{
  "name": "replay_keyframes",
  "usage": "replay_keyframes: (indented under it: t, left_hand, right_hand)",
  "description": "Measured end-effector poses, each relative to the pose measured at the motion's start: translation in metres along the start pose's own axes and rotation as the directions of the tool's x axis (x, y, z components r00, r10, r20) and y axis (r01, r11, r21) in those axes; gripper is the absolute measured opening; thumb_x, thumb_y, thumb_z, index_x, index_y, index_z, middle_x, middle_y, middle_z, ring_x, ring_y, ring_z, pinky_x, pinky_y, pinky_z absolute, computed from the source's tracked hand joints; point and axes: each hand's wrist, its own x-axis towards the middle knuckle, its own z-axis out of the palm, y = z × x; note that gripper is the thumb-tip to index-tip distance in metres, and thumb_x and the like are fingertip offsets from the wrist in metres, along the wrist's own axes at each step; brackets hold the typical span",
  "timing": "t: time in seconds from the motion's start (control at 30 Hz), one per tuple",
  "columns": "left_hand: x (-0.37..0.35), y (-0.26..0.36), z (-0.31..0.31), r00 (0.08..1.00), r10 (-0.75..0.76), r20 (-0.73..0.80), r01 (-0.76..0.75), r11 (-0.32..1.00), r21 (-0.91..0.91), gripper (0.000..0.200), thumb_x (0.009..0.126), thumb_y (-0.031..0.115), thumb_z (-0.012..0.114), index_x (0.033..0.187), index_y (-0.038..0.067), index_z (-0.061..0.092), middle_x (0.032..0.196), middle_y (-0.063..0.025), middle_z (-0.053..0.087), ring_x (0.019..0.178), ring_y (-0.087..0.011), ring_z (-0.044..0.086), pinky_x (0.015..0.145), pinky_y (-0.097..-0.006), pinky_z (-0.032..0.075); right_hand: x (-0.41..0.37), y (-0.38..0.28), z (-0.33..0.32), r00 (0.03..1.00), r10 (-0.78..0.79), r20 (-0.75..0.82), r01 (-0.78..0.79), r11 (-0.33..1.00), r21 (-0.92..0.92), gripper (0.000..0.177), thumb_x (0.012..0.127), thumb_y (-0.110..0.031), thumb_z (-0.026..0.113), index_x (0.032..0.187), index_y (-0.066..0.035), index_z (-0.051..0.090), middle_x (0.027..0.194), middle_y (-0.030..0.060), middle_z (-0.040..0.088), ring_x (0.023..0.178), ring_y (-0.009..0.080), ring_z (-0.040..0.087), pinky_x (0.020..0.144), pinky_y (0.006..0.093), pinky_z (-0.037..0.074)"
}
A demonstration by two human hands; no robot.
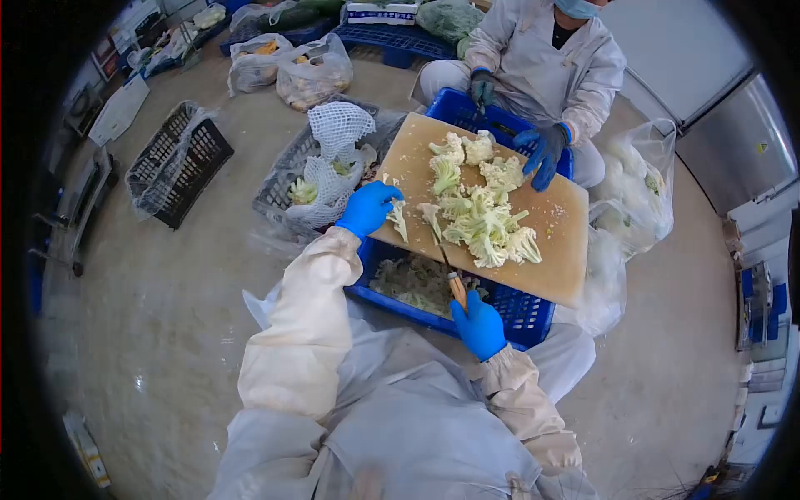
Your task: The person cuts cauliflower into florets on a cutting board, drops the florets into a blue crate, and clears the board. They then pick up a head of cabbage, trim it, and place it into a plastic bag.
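Cauliflower cutting, on my feed

At 6 o'clock of the cutting board [558, 250], the right hand [479, 325] wraps its fingers round a knife [457, 287]; at 9 o'clock, the left hand [367, 208] pinches a cauliflower piece [398, 218] in its fingers; at 1 o'clock a co-worker's gloved hand [546, 154] rests.

head-worn view, steeply downward, close, fisheye

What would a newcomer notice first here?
A heap of cauliflower lies on a wooden board set across a blue crate, mid-picture. The left hand holds a floret at the board's edge; the right hand holds a knife. Across the board sits a co-worker.
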Motion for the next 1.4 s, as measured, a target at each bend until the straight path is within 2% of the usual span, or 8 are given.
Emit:
replay_keyframes:
  t: [0.1, 0.2, 0.47, 0.6, 1.1, 1.2, 1.3, 1.4]
  left_hand:
    - [-0.002, 0.001, 0.005, 0.999, -0.037, -0.037, 0.036, 0.999, -0.031, 0.021, 0.071, 0.008, 0.061, 0.091, 0.012, 0.063, 0.079, -0.0116, 0.059, 0.075, -0.0292, 0.058, 0.065, -0.0389, 0.046]
    - [0.001, -0.001, 0.011, 0.995, -0.1, 0.0, 0.099, 0.99, -0.098, 0.016, 0.071, 0.01, 0.062, 0.087, 0.011, 0.062, 0.083, -0.0114, 0.059, 0.077, -0.0295, 0.058, 0.066, -0.0391, 0.046]
    - [-0.006, -0.003, 0.014, 0.991, 0.13, 0.013, -0.13, 0.992, 0.004, 0.018, 0.071, 0.007, 0.063, 0.089, 0.008, 0.063, 0.084, -0.0098, 0.056, 0.075, -0.0257, 0.058, 0.066, -0.0353, 0.047]
    - [-0.009, 0.009, 0.014, 0.996, 0.082, 0.037, -0.083, 0.996, 0.039, 0.02, 0.07, 0.004, 0.062, 0.089, 0.008, 0.063, 0.084, -0.0097, 0.055, 0.077, -0.0266, 0.057, 0.068, -0.0359, 0.047]
    - [-0.005, 0.005, 0.031, 0.97, 0.244, -0.017, -0.243, 0.969, 0.042, 0.025, 0.066, -0.002, 0.06, 0.089, 0.009, 0.061, 0.087, -0.0094, 0.056, 0.087, -0.0305, 0.053, 0.076, -0.0388, 0.045]
    - [-0.004, 0.003, 0.032, 0.982, 0.184, 0.036, -0.187, 0.977, 0.098, 0.026, 0.067, -0.002, 0.058, 0.09, 0.01, 0.062, 0.088, -0.0095, 0.055, 0.088, -0.0305, 0.053, 0.077, -0.0388, 0.044]
    - [-0.003, 0.0, 0.035, 0.969, 0.246, -0.024, -0.244, 0.966, 0.083, 0.027, 0.067, -0.002, 0.057, 0.09, 0.011, 0.063, 0.088, -0.0092, 0.055, 0.088, -0.0305, 0.053, 0.077, -0.0382, 0.044]
    - [-0.004, 0.01, 0.024, 0.963, 0.266, 0.038, -0.269, 0.952, 0.146, 0.025, 0.071, 0.0, 0.057, 0.092, 0.011, 0.063, 0.089, -0.0092, 0.057, 0.087, -0.0292, 0.054, 0.076, -0.0367, 0.045]
  right_hand:
    - [0.002, -0.007, 0.0, 1.0, -0.002, 0.0, 0.002, 0.994, 0.112, 0.03, 0.084, -0.031, 0.056, 0.084, -0.003, 0.046, 0.058, 0.0207, 0.056, 0.053, 0.0384, 0.057, 0.045, 0.0472, 0.043]
    - [0.005, -0.012, 0.009, 0.997, -0.076, 0.016, 0.075, 0.995, 0.068, 0.031, 0.084, -0.032, 0.055, 0.084, -0.003, 0.046, 0.058, 0.0205, 0.057, 0.052, 0.0386, 0.056, 0.045, 0.048, 0.043]
    - [0.015, -0.013, 0.013, 0.992, -0.101, 0.075, 0.1, 0.995, 0.02, 0.03, 0.085, -0.033, 0.053, 0.086, -0.004, 0.045, 0.059, 0.0203, 0.057, 0.054, 0.0385, 0.057, 0.047, 0.0485, 0.044]
    - [0.015, -0.015, 0.003, 0.992, -0.106, 0.072, 0.108, 0.994, -0.016, 0.031, 0.085, -0.034, 0.052, 0.086, -0.004, 0.046, 0.058, 0.0196, 0.057, 0.053, 0.0378, 0.058, 0.046, 0.048, 0.045]
    - [0.047, -0.003, -0.013, 0.965, -0.249, 0.081, 0.26, 0.942, -0.212, 0.028, 0.084, -0.031, 0.054, 0.085, -0.003, 0.048, 0.056, 0.0167, 0.056, 0.05, 0.0349, 0.057, 0.044, 0.0439, 0.045]
    - [0.043, 0.004, -0.013, 0.97, -0.199, 0.138, 0.22, 0.962, -0.161, 0.029, 0.085, -0.031, 0.054, 0.085, -0.003, 0.048, 0.056, 0.0174, 0.057, 0.052, 0.0346, 0.058, 0.044, 0.0442, 0.045]
    - [0.002, 0.013, -0.029, 0.975, -0.125, 0.181, 0.145, 0.984, -0.104, 0.03, 0.085, -0.032, 0.054, 0.084, -0.003, 0.048, 0.057, 0.0189, 0.056, 0.053, 0.0353, 0.058, 0.045, 0.045, 0.045]
    - [-0.027, 0.018, -0.046, 0.977, -0.103, 0.186, 0.118, 0.99, -0.074, 0.03, 0.085, -0.032, 0.054, 0.084, -0.003, 0.047, 0.058, 0.0206, 0.056, 0.053, 0.0367, 0.057, 0.046, 0.046, 0.043]
